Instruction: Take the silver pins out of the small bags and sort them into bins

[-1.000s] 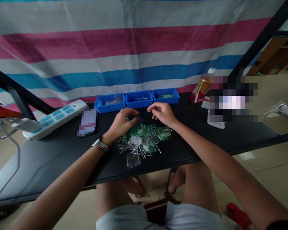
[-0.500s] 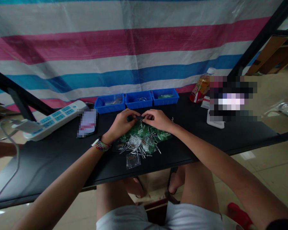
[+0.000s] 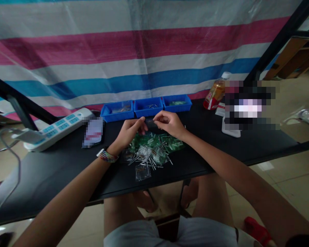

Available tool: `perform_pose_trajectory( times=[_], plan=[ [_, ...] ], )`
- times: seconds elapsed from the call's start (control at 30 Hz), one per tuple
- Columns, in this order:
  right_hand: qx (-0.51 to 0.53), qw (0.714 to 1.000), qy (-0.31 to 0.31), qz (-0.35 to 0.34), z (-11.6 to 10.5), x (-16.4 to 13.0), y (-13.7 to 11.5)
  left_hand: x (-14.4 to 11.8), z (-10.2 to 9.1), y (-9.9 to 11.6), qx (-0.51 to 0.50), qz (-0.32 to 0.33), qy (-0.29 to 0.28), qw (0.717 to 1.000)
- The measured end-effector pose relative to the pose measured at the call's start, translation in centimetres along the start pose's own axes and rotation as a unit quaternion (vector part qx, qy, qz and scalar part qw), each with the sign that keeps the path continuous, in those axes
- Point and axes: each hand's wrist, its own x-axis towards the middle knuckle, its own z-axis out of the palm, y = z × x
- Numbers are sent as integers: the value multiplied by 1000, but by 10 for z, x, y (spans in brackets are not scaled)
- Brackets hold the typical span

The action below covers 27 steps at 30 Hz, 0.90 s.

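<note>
My left hand (image 3: 131, 132) is closed, its thumb at the left edge of a small clear plastic bag (image 3: 150, 122). My right hand (image 3: 170, 124) pinches the bag's right side between thumb and fingers. What the bag holds is too dim to make out. Just below both hands lies a loose pile of green plastic packets (image 3: 158, 140), with slim silvery metal pins (image 3: 149, 161) heaped along its front. A clear bag with copper-coloured pins (image 3: 143, 172) lies nearest the table's front edge.
Behind my hands stand three blue bins: left (image 3: 117, 111), middle (image 3: 148, 107) and right (image 3: 177, 103), each with small parts inside. A white power strip (image 3: 59, 128) and a blurred-out phone-like item (image 3: 93, 132) lie left. A drink bottle (image 3: 215, 92) stands right, near a white object (image 3: 231, 128).
My hands have drawn slightly apart and moved up, away from the pile. The clear bag between them now shows more. A bare arm at the far left has mostly gone from view.
</note>
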Motion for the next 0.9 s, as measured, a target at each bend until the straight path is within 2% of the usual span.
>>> perform_pose_trajectory(
  times=[0.2,0.33,0.47,0.6,0.73,0.9],
  plan=[
    [-90,992,2,-90,-1,-3,-7,-3,3,4,-18,12,34,999],
    [-111,989,27,-96,-1,-4,-13,-2,1,0,-27,25,60,998],
    [-103,991,46,-70,-3,-4,-15,3,-9,-6,-26,27,152,988],
    [-100,994,-10,-38,-3,-5,-7,12,-27,-17,-87,12,259,962],
    [-151,983,-99,-42,2,-8,-2,16,-40,-26,-86,-28,252,963],
    [-263,956,-118,-54,8,-11,2,12,-34,-24,-13,-4,227,974]
  ],
)
